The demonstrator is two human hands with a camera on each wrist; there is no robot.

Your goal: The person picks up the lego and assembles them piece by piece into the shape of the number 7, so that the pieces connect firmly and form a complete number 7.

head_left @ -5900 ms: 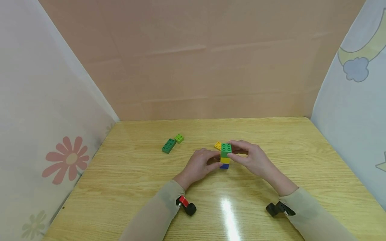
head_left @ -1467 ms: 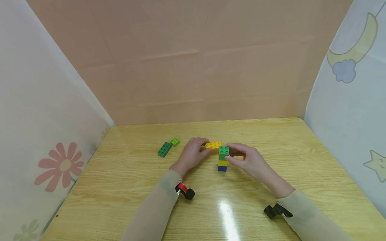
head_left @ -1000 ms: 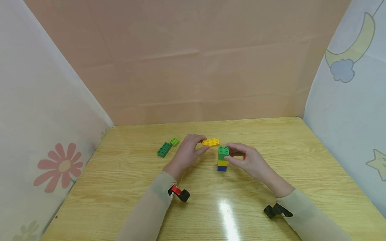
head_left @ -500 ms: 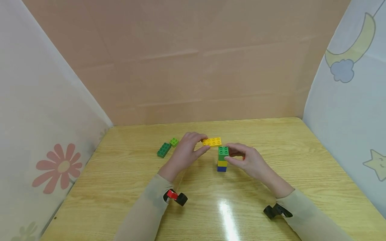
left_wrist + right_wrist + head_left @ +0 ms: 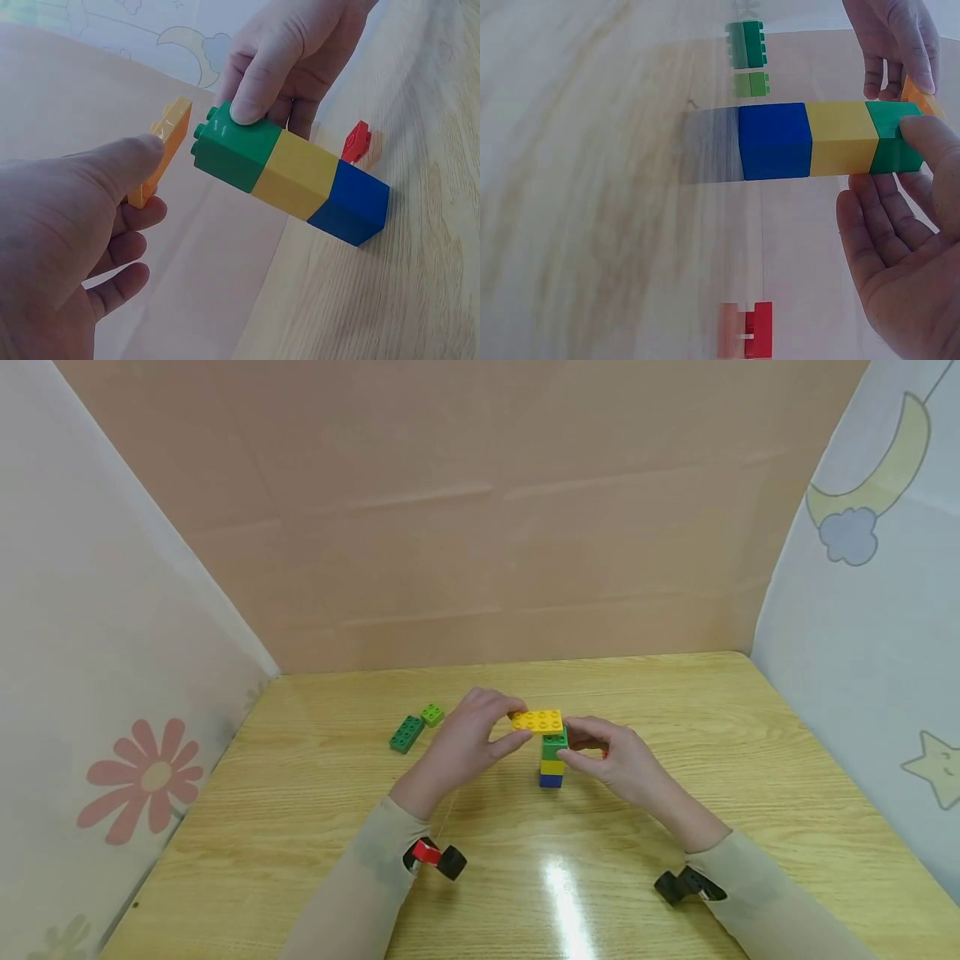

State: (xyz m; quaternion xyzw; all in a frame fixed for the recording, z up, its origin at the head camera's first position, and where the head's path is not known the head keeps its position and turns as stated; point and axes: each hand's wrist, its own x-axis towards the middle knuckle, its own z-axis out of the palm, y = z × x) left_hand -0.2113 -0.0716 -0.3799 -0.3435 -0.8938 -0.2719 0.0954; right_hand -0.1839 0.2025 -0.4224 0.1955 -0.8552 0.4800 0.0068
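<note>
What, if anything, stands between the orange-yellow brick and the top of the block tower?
Nothing visible: the left wrist view shows an open gap between the orange-yellow brick and green block. The right hand grips the block's sides, not its top.

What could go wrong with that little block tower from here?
The orange-yellow plate is longer than the green block, so it might sit unevenly. Pressing off-centre could tip the tower, which stands on one blue block. The left hand pinches the plate near one end, so it could twist.
</note>
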